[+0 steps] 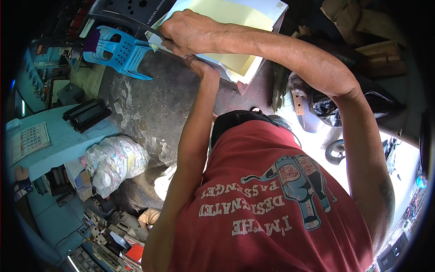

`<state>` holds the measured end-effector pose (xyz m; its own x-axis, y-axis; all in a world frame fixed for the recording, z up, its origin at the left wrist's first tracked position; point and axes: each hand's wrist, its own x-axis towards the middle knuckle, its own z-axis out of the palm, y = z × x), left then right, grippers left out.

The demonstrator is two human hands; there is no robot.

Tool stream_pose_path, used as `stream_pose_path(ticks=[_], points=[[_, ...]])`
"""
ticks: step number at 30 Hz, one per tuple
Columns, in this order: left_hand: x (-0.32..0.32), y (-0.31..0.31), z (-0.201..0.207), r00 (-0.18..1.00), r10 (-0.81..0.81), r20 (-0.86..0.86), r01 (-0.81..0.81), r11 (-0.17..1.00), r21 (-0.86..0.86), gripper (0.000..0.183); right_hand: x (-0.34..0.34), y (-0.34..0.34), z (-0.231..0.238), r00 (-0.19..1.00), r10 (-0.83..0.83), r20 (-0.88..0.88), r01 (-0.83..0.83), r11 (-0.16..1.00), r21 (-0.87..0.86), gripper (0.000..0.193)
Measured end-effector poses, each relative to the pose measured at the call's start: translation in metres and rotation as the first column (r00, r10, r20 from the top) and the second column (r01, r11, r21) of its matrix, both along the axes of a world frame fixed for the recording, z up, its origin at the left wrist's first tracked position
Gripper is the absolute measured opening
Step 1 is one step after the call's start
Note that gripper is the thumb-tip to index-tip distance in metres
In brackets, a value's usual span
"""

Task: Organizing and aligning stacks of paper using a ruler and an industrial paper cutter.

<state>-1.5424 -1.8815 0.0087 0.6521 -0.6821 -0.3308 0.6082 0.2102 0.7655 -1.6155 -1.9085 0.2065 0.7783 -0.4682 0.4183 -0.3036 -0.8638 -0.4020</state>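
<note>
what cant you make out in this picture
- Left hand, head view: its fingers are mostly hidden by the right hand.
- Right hand's palm, head view: hidden by the back of that hand, so its grip is unclear.
- Paper stack, head view: far end cut off by the top edge, part covered by the right forearm.
- Dark machine, head view: cut off by the top edge.

Passage lies over the floor point(165, 88) between the stools point(120, 52) and left arm point(195, 113); the machine point(131, 10) blocks the far side, and the right arm point(281, 47) crosses the paper point(231, 16).
</note>
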Motion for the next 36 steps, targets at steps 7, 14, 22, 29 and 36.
stream_pose_path(ticks=[7,14,22,29,36], points=[[-0.005,0.0,0.012,0.995,-0.03,-0.094,0.026,0.999,-0.039,0.061,0.002,-0.004,0.002,1.0,0.003,-0.013,-0.004,1.0,-0.004,0.017],[-0.002,-0.003,0.005,0.994,-0.038,-0.098,0.029,0.996,-0.09,0.067,0.005,-0.007,-0.004,0.997,0.004,0.075,-0.003,1.0,-0.013,0.012],[-0.009,-0.001,0.011,0.985,-0.091,-0.145,0.07,0.987,-0.145,0.071,0.011,-0.016,-0.009,0.998,0.024,0.055,-0.022,0.999,-0.043,0.013],[-0.009,-0.001,0.01,0.987,-0.082,-0.136,0.06,0.985,-0.159,0.072,0.011,-0.014,-0.007,0.999,-0.004,0.039,0.004,1.0,-0.018,0.013],[-0.006,-0.005,0.005,0.989,-0.063,-0.133,0.041,0.986,-0.16,0.073,0.011,-0.017,-0.008,0.998,0.02,0.056,-0.017,0.998,-0.053,0.013]])
